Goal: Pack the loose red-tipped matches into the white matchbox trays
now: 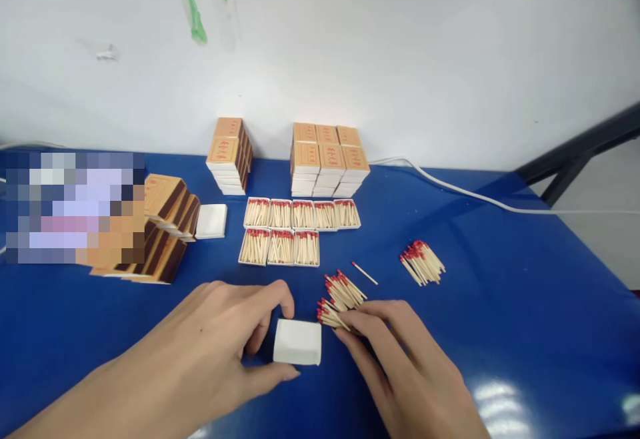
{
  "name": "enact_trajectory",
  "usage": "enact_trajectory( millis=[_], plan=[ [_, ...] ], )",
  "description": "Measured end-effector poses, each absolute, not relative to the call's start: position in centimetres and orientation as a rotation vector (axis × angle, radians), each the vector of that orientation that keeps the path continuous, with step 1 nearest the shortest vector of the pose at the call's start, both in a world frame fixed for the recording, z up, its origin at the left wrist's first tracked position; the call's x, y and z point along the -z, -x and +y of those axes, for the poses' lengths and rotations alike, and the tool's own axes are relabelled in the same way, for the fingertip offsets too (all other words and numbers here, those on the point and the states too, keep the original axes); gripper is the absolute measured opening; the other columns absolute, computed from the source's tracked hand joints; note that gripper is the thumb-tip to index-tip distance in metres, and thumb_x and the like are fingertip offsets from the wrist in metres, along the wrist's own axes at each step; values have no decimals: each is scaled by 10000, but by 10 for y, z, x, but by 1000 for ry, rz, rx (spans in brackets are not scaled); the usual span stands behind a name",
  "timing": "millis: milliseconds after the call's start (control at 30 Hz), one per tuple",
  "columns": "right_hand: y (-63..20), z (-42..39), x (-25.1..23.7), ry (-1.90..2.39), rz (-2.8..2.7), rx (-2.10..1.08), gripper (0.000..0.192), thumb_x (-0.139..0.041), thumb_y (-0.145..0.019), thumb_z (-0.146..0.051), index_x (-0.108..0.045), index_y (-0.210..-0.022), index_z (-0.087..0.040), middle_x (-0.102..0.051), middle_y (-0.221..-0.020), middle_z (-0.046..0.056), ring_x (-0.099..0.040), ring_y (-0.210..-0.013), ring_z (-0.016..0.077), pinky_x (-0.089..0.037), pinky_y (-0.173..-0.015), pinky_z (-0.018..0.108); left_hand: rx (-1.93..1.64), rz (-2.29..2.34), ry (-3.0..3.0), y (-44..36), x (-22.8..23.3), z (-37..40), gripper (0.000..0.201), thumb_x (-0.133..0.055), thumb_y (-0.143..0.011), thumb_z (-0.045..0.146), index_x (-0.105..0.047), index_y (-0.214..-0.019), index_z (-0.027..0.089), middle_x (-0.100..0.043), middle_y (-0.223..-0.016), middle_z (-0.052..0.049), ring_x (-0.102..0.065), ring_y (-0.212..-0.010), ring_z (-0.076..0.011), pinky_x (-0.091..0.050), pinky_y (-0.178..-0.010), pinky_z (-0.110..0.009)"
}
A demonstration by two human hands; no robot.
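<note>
My left hand [235, 339] curves round an empty white matchbox tray [298, 341], thumb along its near edge and index finger at its far left corner. To the right, the fingers of my right hand [395, 352] close on red-headed matches [334, 315] at the near end of a loose pile. More matches of this pile [346, 290] lie just beyond the fingertips, and a single match [365, 273] lies apart. Behind the hands stand two rows of matchbox trays [281, 247] filled with matches.
Stacked matchboxes [330, 159] stand by the wall, with another stack [227, 152] to their left. More matchboxes [165, 199] and an upturned white tray [211, 221] are at the left. A second match pile [423, 263] lies right on the blue table [500, 305]. A white cable [465, 192] runs behind.
</note>
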State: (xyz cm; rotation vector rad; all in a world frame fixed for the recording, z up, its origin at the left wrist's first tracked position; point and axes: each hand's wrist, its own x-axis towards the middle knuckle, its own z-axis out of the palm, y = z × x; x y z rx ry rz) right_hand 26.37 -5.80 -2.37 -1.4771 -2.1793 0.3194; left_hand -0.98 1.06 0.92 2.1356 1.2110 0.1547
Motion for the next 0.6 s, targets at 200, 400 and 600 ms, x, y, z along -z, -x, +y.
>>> enact_trajectory(
  millis=[200, 400, 600],
  plan=[
    [-264, -59, 18, 1474, -2264, -267, 236, -523, -1193, -145, -740, -1261, -205, -755, -1220, 124, -786, -1089, 225, -723, -998, 388, -247, 1170, -2180, 2, -11, 6, 305, -928, -893, 261, -655, -1026, 291, -566, -700, 119, -531, -564, -131, -295, -564, -291],
    [-271, -61, 17, 1475, -2306, -191, 333, -506, -1204, -171, -669, -1492, -209, -751, -1300, 142, -793, -1158, 234, -728, -963, 349, -205, 1225, -2114, 0, -16, 6, 299, -926, -919, 323, -651, -1032, 289, -572, -669, 125, -518, -532, -135, -276, -550, -295],
    [-273, -59, 16, 1506, -2307, -216, 357, -464, -1167, -111, -671, -1445, -195, -730, -1272, 153, -781, -1110, 238, -733, -927, 356, -188, 1235, -2095, 1, -12, 7, 273, -898, -942, 361, -665, -1075, 307, -609, -670, 128, -557, -564, -142, -290, -564, -292]
  ],
)
